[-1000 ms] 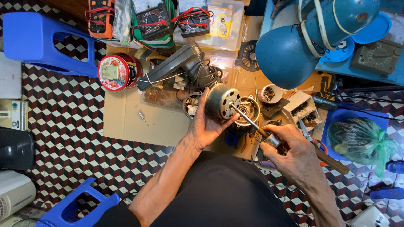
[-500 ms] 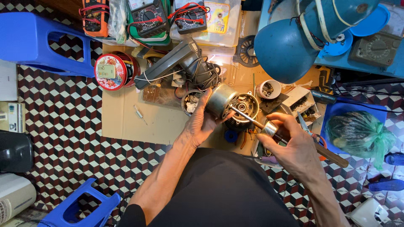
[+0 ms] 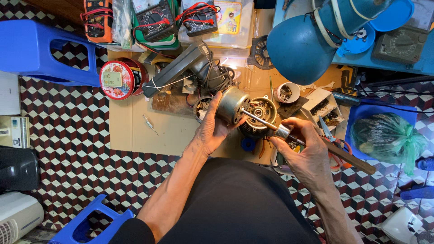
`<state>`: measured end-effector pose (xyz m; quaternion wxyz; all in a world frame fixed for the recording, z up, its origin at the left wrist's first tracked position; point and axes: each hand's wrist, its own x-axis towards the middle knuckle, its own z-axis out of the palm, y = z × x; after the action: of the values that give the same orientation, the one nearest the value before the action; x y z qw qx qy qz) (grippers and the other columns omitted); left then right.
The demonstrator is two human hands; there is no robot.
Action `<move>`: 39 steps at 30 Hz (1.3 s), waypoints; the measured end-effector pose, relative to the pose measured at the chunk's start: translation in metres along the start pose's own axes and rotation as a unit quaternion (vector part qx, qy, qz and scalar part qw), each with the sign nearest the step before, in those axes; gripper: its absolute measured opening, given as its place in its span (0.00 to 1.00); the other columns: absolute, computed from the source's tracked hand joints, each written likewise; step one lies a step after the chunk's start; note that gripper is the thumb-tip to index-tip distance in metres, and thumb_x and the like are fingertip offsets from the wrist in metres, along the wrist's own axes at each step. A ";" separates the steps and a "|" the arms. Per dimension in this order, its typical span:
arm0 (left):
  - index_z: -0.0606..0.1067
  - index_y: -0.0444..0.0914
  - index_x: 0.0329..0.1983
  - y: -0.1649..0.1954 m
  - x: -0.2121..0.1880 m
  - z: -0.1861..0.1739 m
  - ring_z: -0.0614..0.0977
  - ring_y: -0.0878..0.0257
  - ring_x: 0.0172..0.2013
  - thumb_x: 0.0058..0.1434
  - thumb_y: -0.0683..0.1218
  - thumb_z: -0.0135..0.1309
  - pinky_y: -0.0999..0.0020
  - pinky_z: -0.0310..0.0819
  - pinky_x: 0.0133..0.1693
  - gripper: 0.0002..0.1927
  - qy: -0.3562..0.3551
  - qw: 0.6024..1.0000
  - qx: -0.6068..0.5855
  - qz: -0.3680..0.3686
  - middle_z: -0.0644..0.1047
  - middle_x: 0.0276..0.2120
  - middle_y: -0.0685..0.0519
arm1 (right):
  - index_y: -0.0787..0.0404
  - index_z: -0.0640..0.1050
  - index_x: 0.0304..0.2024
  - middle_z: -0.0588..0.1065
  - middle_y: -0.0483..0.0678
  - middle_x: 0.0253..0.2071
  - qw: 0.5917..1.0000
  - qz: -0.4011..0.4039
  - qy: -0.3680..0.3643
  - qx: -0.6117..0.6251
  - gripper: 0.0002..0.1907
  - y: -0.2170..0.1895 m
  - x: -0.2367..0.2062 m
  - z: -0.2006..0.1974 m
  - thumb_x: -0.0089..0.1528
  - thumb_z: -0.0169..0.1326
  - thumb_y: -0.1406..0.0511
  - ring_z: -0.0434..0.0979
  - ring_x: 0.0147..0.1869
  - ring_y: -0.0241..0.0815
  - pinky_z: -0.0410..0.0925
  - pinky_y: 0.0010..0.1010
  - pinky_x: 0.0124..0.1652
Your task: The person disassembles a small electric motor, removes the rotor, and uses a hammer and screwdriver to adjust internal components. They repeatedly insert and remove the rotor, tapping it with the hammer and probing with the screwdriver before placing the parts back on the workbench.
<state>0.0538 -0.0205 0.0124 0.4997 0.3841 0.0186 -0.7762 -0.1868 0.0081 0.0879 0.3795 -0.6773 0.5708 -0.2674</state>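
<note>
My left hand point(image 3: 212, 129) grips a round metal electric motor point(image 3: 235, 106) from its left side and holds it over a sheet of cardboard point(image 3: 149, 131). The motor's open face with its copper windings point(image 3: 261, 113) points right. My right hand point(image 3: 303, 151) holds a hammer by its wooden handle point(image 3: 350, 158). The hammer's small metal head point(image 3: 282, 131) sits at the end of the motor's thin shaft point(image 3: 258, 119). Both forearms reach out over my dark lap.
A blue desk lamp point(image 3: 303, 45) hangs over the work at upper right. Multimeters point(image 3: 156, 18), a red round tin point(image 3: 116, 79), a grey tool with cables point(image 3: 181, 68), small parts boxes point(image 3: 323, 106), pliers point(image 3: 334, 140), blue stools point(image 3: 40, 49) and a green bag point(image 3: 384, 135) surround the cardboard on the checkered floor.
The motor has been turned slightly and raised in my left hand. My right hand has brought the hammer head in closer along the shaft.
</note>
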 end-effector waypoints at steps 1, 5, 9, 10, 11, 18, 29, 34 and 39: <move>0.67 0.40 0.65 0.000 -0.001 0.000 0.79 0.58 0.55 0.54 0.63 0.65 0.59 0.84 0.50 0.41 -0.002 1.000 0.000 -0.002 0.74 0.57 0.48 | 0.62 0.73 0.54 0.78 0.53 0.47 0.998 0.055 -0.001 0.033 0.22 0.000 0.000 -0.001 0.61 0.62 0.61 0.81 0.52 0.43 0.76 0.33 0.50; 0.67 0.40 0.65 -0.002 -0.002 0.000 0.79 0.58 0.54 0.54 0.64 0.64 0.57 0.84 0.50 0.41 -0.004 1.000 0.002 -0.002 0.74 0.56 0.48 | 0.60 0.76 0.53 0.82 0.51 0.39 0.965 0.245 -0.020 0.095 0.19 -0.001 0.001 0.000 0.63 0.59 0.59 0.82 0.39 0.43 0.76 0.34 0.39; 0.68 0.39 0.65 -0.003 -0.003 0.000 0.79 0.58 0.55 0.55 0.64 0.65 0.57 0.82 0.52 0.41 -0.013 1.000 -0.004 -0.008 0.74 0.57 0.48 | 0.59 0.75 0.55 0.81 0.51 0.40 0.958 0.237 -0.018 0.160 0.20 -0.002 0.004 0.007 0.62 0.59 0.59 0.82 0.39 0.43 0.78 0.34 0.39; 0.67 0.40 0.65 -0.004 -0.002 0.001 0.78 0.58 0.55 0.55 0.63 0.65 0.56 0.82 0.52 0.40 -0.013 1.000 -0.004 -0.010 0.74 0.57 0.48 | 0.60 0.74 0.55 0.80 0.52 0.42 0.980 0.161 -0.018 0.112 0.22 -0.002 0.005 0.011 0.62 0.60 0.60 0.82 0.43 0.43 0.77 0.34 0.43; 0.67 0.40 0.64 -0.005 -0.002 0.002 0.78 0.59 0.55 0.54 0.63 0.65 0.56 0.82 0.52 0.40 -0.014 1.000 -0.003 -0.012 0.74 0.57 0.49 | 0.61 0.73 0.56 0.79 0.52 0.45 0.994 0.083 -0.017 0.063 0.23 -0.003 0.006 0.015 0.61 0.62 0.61 0.82 0.48 0.43 0.77 0.33 0.47; 0.68 0.40 0.64 -0.008 -0.005 0.004 0.79 0.60 0.54 0.54 0.64 0.64 0.59 0.83 0.50 0.40 0.001 1.000 -0.006 0.000 0.75 0.55 0.49 | 0.61 0.71 0.55 0.79 0.53 0.49 0.996 0.059 0.011 0.061 0.24 -0.006 0.012 0.029 0.61 0.62 0.61 0.82 0.54 0.42 0.76 0.34 0.52; 0.70 0.39 0.60 -0.017 -0.013 0.010 0.81 0.62 0.49 0.56 0.65 0.63 0.62 0.83 0.49 0.37 -0.003 1.000 0.003 0.001 0.77 0.51 0.49 | 0.63 0.73 0.54 0.82 0.52 0.40 0.956 0.192 0.019 0.221 0.20 -0.007 0.019 0.042 0.64 0.56 0.58 0.84 0.37 0.37 0.79 0.26 0.37; 0.70 0.39 0.60 -0.021 -0.013 0.010 0.81 0.61 0.50 0.56 0.65 0.63 0.63 0.84 0.47 0.37 -0.006 1.000 -0.020 0.004 0.77 0.52 0.50 | 0.65 0.70 0.59 0.78 0.54 0.51 0.974 0.107 0.027 0.198 0.22 -0.005 0.015 0.044 0.65 0.59 0.65 0.81 0.54 0.39 0.76 0.27 0.51; 0.70 0.40 0.61 -0.032 -0.009 0.015 0.80 0.61 0.51 0.54 0.59 0.67 0.64 0.85 0.47 0.35 0.014 0.999 -0.027 0.012 0.76 0.52 0.51 | 0.63 0.67 0.63 0.77 0.52 0.54 0.943 0.107 0.044 0.311 0.27 -0.004 0.014 0.050 0.64 0.59 0.68 0.80 0.55 0.38 0.76 0.27 0.53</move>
<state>0.0219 -0.0041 0.0175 0.5186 0.3816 0.0417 -0.7640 -0.1417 0.0055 0.0621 0.5722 -0.4479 0.5441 -0.4193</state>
